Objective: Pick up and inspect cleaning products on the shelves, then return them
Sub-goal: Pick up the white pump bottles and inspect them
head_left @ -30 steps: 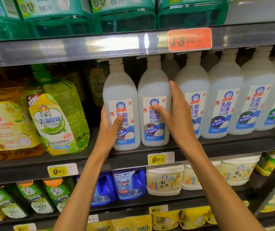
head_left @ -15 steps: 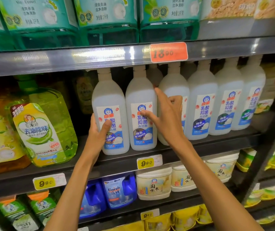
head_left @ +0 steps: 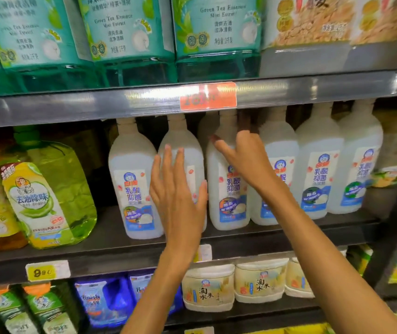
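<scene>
A row of white bottles with blue-and-red labels stood upright on the middle shelf, their necks reaching up close under the shelf rail that carried the orange tag. The left hand lay flat against the front of the second bottle from the left end of that row, its grip spread: fingers straight and pointing up, thumb out toward the third bottle. It covered most of that bottle's label. The right hand reached in across the third bottle's shoulder, to the right of the left hand and higher. One finger pointed left toward the second bottle's neck; the others were bent back near the fourth bottle. Motion blur hid whether this grip closed on anything, so I cannot tell.

Left of the white bottles stood a large yellow-green jug with a green cap, tilted slightly, and beyond it orange packs at the frame's edge. Above the orange tag sat teal jugs marked green tea essence, with beige-labelled containers to their right. Below the white bottles, a yellow price tag hung on the shelf edge, and under that were blue pouches and cream tubs side by side.
</scene>
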